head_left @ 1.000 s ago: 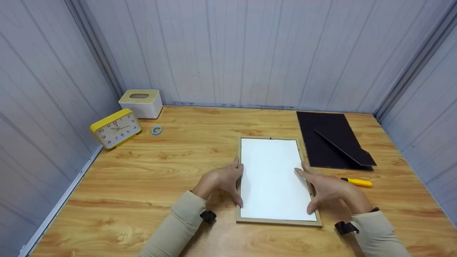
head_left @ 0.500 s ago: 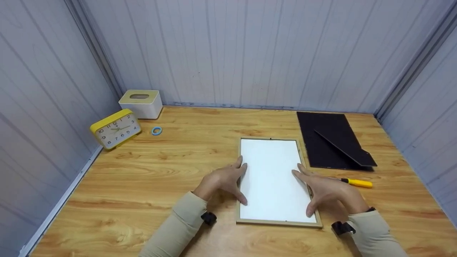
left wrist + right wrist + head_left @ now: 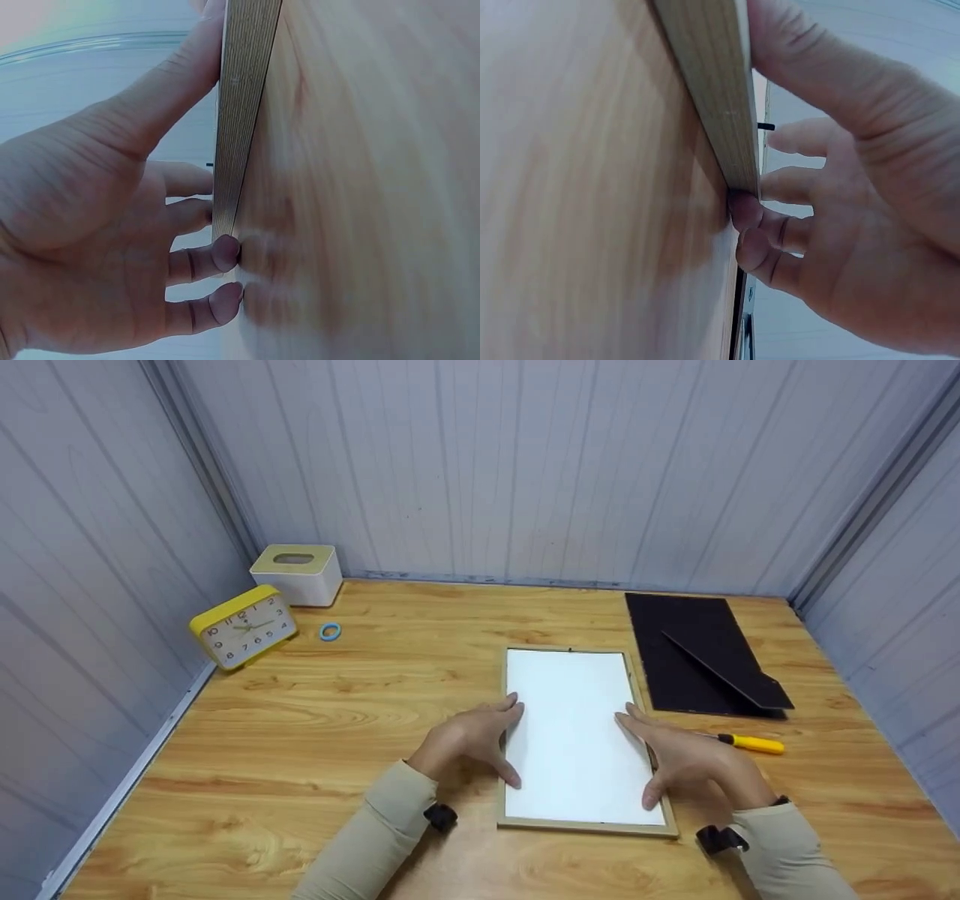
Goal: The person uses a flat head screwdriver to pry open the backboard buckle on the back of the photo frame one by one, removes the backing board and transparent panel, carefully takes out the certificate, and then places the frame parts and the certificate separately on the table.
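Observation:
A picture frame (image 3: 586, 829) with a thin light-wood rim lies flat on the table, a white sheet (image 3: 574, 735) filling its inside. My left hand (image 3: 474, 735) spans the left rim, thumb and fingertips resting on the sheet's left edge. Across from it, my right hand (image 3: 686, 757) lies over the right rim with its fingertips and thumb on the sheet. In the left wrist view, two fingertips (image 3: 225, 253) touch the rim's outer side near the tabletop. The right wrist view shows fingers (image 3: 754, 247) low beside the wooden rim (image 3: 712, 82). Neither hand curls round anything.
Right of the frame lies a yellow-handled screwdriver (image 3: 757, 745), its shaft partly hidden. Behind it is a black backing board (image 3: 675, 615) with a raised stand flap (image 3: 769, 694). A yellow clock (image 3: 247, 628), a tissue box (image 3: 304, 577) and a blue ring (image 3: 330, 631) sit at back left.
My left fingertips and thumb have shifted slightly right, further onto the white sheet. The right fingertips have moved a little left. The frame stays where it was.

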Available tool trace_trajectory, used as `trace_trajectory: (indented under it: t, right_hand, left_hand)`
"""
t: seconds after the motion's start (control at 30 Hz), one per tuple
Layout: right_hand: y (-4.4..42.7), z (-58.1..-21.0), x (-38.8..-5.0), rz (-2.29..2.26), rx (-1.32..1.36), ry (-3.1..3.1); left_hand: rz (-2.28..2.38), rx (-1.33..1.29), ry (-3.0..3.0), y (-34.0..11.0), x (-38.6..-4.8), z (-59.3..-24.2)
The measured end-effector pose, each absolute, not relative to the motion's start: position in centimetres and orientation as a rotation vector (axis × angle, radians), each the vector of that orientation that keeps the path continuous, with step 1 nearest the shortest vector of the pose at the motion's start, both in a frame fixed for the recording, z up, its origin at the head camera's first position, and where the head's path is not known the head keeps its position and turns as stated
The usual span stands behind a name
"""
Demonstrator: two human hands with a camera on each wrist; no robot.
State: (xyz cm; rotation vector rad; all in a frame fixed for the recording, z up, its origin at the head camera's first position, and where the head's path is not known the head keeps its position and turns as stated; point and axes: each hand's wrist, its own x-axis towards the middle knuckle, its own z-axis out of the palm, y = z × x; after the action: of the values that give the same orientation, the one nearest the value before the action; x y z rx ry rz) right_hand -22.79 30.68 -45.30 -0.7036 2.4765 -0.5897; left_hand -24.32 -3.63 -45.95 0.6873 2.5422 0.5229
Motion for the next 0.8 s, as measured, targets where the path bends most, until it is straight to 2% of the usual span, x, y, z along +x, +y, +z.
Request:
trace_trajectory:
  t: [0.43,0.63,0.8]
  right_hand:
    - [30.8,-45.3,-22.8,-0.742,-0.63,2.611]
    - [31.9,-44.9,-23.2,-0.797,-0.817,2.582]
    - [33.2,-44.8,-23.5,-1.012,-0.979,2.423]
  left_hand:
    - [0.499,0.726,2.542,-3.6,-24.3,-46.0]
    - [0.502,0.723,2.532,-3.6,-24.3,-45.9]
    - [0.46,0.748,2.535,-3.7,-24.1,-45.8]
